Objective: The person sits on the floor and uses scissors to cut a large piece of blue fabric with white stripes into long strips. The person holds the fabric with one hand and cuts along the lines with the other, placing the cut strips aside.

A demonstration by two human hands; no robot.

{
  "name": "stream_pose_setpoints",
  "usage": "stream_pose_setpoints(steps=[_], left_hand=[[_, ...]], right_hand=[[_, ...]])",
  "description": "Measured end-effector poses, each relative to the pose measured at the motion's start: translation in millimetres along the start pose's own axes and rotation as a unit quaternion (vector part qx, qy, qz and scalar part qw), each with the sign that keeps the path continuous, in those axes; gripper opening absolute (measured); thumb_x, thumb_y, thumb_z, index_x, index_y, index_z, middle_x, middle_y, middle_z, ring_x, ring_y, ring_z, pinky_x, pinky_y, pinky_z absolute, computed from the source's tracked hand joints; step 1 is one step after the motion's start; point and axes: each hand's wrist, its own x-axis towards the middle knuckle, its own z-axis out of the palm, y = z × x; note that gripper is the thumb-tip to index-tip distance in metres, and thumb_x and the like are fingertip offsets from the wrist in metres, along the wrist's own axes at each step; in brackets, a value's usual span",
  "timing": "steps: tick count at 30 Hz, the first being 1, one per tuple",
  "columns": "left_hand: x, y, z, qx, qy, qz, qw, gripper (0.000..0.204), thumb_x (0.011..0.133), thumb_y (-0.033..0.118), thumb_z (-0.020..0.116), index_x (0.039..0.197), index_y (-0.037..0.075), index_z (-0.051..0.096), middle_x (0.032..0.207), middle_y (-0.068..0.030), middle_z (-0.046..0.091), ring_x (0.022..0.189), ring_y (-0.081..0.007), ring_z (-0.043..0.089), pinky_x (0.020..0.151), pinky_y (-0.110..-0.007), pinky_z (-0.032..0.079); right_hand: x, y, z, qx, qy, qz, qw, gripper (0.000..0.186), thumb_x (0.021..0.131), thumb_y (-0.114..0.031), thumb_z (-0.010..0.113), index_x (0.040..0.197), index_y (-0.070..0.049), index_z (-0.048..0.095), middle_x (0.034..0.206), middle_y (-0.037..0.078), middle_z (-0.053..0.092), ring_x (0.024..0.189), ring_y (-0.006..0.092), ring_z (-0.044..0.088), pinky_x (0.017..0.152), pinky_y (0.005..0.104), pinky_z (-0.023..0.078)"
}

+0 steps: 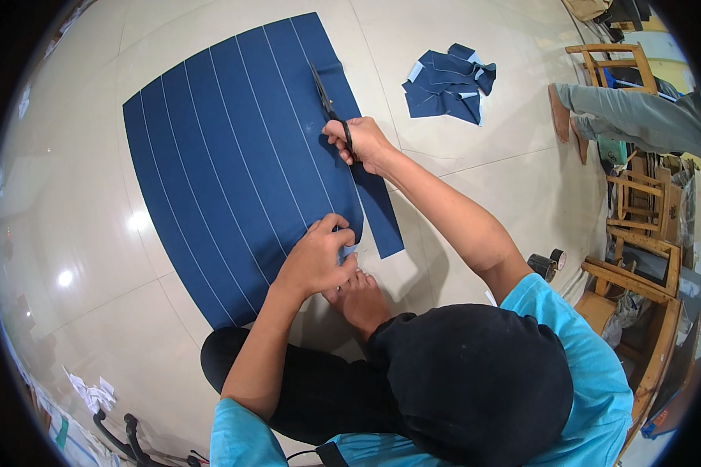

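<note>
A large dark blue piece of fabric, marked with several long white lines, lies spread over the tiled floor. My right hand is closed round the black handles of a pair of scissors, whose blades point away along the fabric's right side. Below the scissors, a narrow cut strip hangs away from the main piece, with a gap between them. With bent fingers, my left hand grips the near right edge of the fabric, where a pale underside shows. My bare foot is just beside that hand.
Crumpled blue fabric scraps lie at the far right. Two dark rolls sit on the floor to the right. Wooden stools and another person's legs line the right side. White scraps lie at the lower left.
</note>
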Motion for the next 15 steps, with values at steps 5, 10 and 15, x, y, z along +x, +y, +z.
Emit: stream_pose_setpoints(steps=[5, 10, 15], left_hand=[[0.4, 0.0, -0.3, 0.002, -0.001, -0.002, 1.0, 0.03, 0.086, 0.018, 0.074, 0.108, -0.002, 0.078, 0.139, -0.0234, 0.068, 0.124, -0.0451, 0.067, 0.107, -0.05, 0.056], [0.2, 0.8, -0.5, 0.003, -0.001, -0.001, 1.0, 0.03, 0.086, 0.018, 0.074, 0.107, -0.002, 0.078, 0.139, -0.0241, 0.067, 0.125, -0.0452, 0.067, 0.107, -0.05, 0.056], [0.1, 2.2, -2.7, 0.001, -0.003, -0.005, 1.0, 0.031, 0.085, 0.019, 0.073, 0.107, -0.002, 0.078, 0.14, -0.025, 0.067, 0.125, -0.0462, 0.067, 0.108, -0.051, 0.056]], right_hand=[[0.3, -2.2, 0.0, -0.014, -0.003, 0.004, 1.0, 0.032, 0.089, -0.029, 0.087, 0.086, -0.003, 0.068, 0.07, 0.002, 0.059, 0.052, 0.0114, 0.054, 0.045, 0.0278, 0.041], [1.8, -3.3, 1.2, -0.014, -0.001, 0.003, 1.0, 0.032, 0.089, -0.028, 0.087, 0.086, -0.003, 0.068, 0.07, 0.002, 0.059, 0.051, 0.0112, 0.054, 0.045, 0.0277, 0.041], [3.4, -4.0, 2.4, -0.016, -0.003, 0.0, 1.0, 0.032, 0.089, -0.027, 0.087, 0.087, -0.002, 0.068, 0.07, 0.002, 0.059, 0.051, 0.0106, 0.054, 0.044, 0.0267, 0.041]])
